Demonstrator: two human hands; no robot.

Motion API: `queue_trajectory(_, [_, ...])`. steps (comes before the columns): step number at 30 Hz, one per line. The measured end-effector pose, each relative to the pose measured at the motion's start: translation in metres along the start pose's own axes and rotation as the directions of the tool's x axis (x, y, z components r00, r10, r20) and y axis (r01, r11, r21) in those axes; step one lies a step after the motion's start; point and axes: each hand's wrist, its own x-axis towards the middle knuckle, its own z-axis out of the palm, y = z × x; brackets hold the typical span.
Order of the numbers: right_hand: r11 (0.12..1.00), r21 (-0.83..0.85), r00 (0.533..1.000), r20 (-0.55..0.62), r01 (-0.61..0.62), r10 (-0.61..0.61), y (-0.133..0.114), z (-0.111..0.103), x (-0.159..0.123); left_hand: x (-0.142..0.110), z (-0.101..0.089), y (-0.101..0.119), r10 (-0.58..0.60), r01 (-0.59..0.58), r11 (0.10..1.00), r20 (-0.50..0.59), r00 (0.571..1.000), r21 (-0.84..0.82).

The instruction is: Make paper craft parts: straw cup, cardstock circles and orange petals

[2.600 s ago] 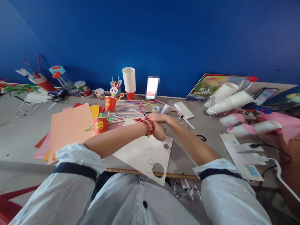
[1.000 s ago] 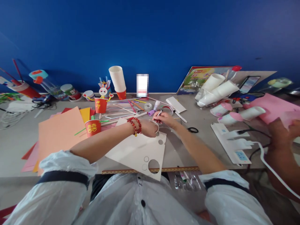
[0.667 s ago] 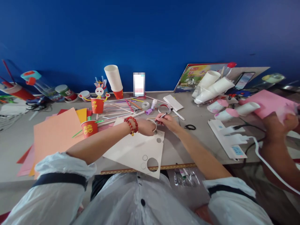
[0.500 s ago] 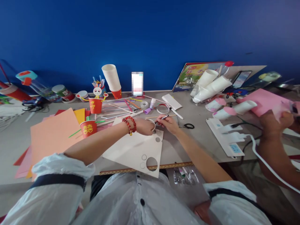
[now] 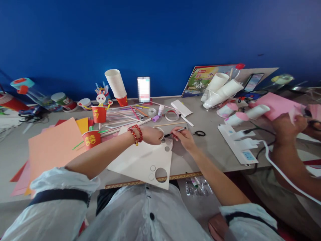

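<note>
My left hand (image 5: 152,135), with a red bead bracelet at its wrist, grips a white ring-like thing (image 5: 162,130) at the upper right edge of a white paper sheet (image 5: 135,157). Whether that thing is a tape roll or a cup rim I cannot tell. In my right hand (image 5: 185,138) is a black-and-silver pen (image 5: 181,129), its dark tip pointing left, close to the ring. Several round holes and drawn circles mark the sheet, with a large hole near its lower corner. Black-handled scissors (image 5: 200,133) lie just right of my right hand.
A red cup (image 5: 91,140) and coloured paper (image 5: 56,144) lie left. Behind are straws and sticks (image 5: 120,115), a glue stick (image 5: 161,109), a tape roll (image 5: 172,115) and stacked cups (image 5: 115,83). At right, a power strip (image 5: 237,144) and another person's hand (image 5: 288,125) with pink paper (image 5: 273,103).
The view has shifted slightly, so most things sit a little further left. The pen lies flatter in my right hand, and its tip has drawn slightly away from the ring.
</note>
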Motion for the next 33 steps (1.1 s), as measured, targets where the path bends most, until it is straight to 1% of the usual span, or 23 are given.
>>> queue_trajectory(3, [0.998, -0.018, 0.983, -0.176, 0.052, -0.055, -0.009, -0.005, -0.012, -0.003, 0.0, 0.0, -0.012, 0.012, 1.0, -0.014, 1.0, 0.004])
queue_trajectory(4, [0.997, -0.033, 0.974, -0.214, 0.07, -0.076, -0.011, -0.004, -0.017, -0.003, 0.001, 0.0, -0.018, 0.018, 1.0, -0.012, 1.0, 0.006])
queue_trajectory(5, [0.995, -0.056, 0.969, -0.228, 0.085, -0.096, -0.012, -0.003, -0.024, -0.003, 0.001, 0.0, -0.018, 0.018, 1.0, -0.009, 1.0, 0.013])
queue_trajectory(6, [0.991, -0.091, 0.972, -0.206, 0.097, -0.114, -0.012, 0.0, -0.031, -0.004, 0.002, 0.001, -0.014, 0.014, 1.0, -0.009, 1.0, 0.024])
queue_trajectory(7, [0.984, -0.144, 0.979, -0.157, 0.108, -0.131, -0.011, 0.003, -0.039, -0.004, 0.003, 0.002, -0.008, 0.008, 0.999, -0.013, 1.0, 0.039])
queue_trajectory(8, [0.967, -0.221, 0.983, -0.097, 0.13, -0.155, -0.01, 0.008, -0.046, -0.003, 0.005, 0.003, -0.001, 0.002, 0.998, -0.018, 1.0, 0.057])
queue_trajectory(9, [0.932, -0.321, 0.984, -0.008, 0.167, -0.179, -0.007, 0.014, -0.054, -0.004, 0.006, 0.005, 0.004, -0.002, 0.997, -0.025, 1.0, 0.075])
queue_trajectory(10, [0.879, -0.423, 0.975, 0.061, 0.22, -0.215, -0.005, 0.019, -0.06, -0.004, 0.007, 0.005, 0.004, -0.001, 0.996, -0.033, 0.999, 0.091])
queue_trajectory(12, [0.758, -0.565, 0.945, 0.187, 0.326, -0.268, 0.001, 0.028, -0.07, -0.008, 0.007, 0.005, 0.0, 0.005, 0.994, -0.053, 0.999, 0.109])
queue_trajectory(14, [0.652, -0.65, 0.92, 0.248, 0.391, -0.304, 0.004, 0.034, -0.076, -0.017, 0.001, 0.0, 0.024, -0.014, 0.995, -0.098, 0.995, 0.103])
queue_trajectory(16, [0.586, -0.701, 0.911, 0.263, 0.406, -0.317, 0.006, 0.037, -0.079, -0.031, -0.01, -0.007, 0.06, -0.047, 0.996, -0.188, 0.98, 0.076])
queue_trajectory(17, [0.568, -0.716, 0.911, 0.264, 0.406, -0.318, 0.006, 0.038, -0.08, -0.039, -0.016, -0.012, 0.061, -0.048, 0.997, -0.239, 0.969, 0.059])
queue_trajectory(18, [0.559, -0.723, 0.91, 0.264, 0.405, -0.319, 0.005, 0.038, -0.08, -0.046, -0.021, -0.015, 0.037, -0.027, 0.999, -0.313, 0.949, 0.037])
queue_trajectory(19, [0.556, -0.726, 0.91, 0.263, 0.406, -0.321, 0.005, 0.039, -0.081, -0.052, -0.025, -0.018, -0.011, 0.019, 1.0, -0.404, 0.915, 0.016])
queue_trajectory(21, [0.557, -0.722, 0.907, 0.255, 0.409, -0.335, 0.003, 0.039, -0.082, -0.056, -0.027, -0.021, -0.095, 0.102, 0.995, -0.525, 0.846, -0.015])
queue_trajectory(22, [0.559, -0.721, 0.906, 0.249, 0.409, -0.342, 0.003, 0.04, -0.082, -0.054, -0.026, -0.021, -0.113, 0.125, 0.992, -0.563, 0.819, -0.017])
queue_trajectory(23, [0.56, -0.721, 0.906, 0.242, 0.408, -0.348, 0.002, 0.041, -0.083, -0.049, -0.023, -0.021, -0.107, 0.125, 0.992, -0.583, 0.805, -0.01])
queue_trajectory(25, [0.556, -0.726, 0.906, 0.234, 0.405, -0.353, 0.002, 0.042, -0.085, -0.033, -0.016, -0.019, -0.055, 0.076, 0.997, -0.598, 0.8, 0.009])
queue_trajectory(27, [0.546, -0.734, 0.905, 0.235, 0.405, -0.354, 0.002, 0.042, -0.087, -0.014, -0.011, -0.017, -0.027, 0.046, 0.999, -0.622, 0.783, 0.014])
queue_trajectory(31, [0.508, -0.756, 0.897, 0.244, 0.413, -0.368, 0.004, 0.041, -0.09, 0.017, -0.007, -0.018, -0.01, 0.034, 0.999, -0.668, 0.744, 0.024])
queue_trajectory(33, [0.486, -0.766, 0.892, 0.252, 0.42, -0.374, 0.007, 0.041, -0.091, 0.027, -0.005, -0.018, 0.04, -0.008, 0.999, -0.683, 0.729, 0.049])
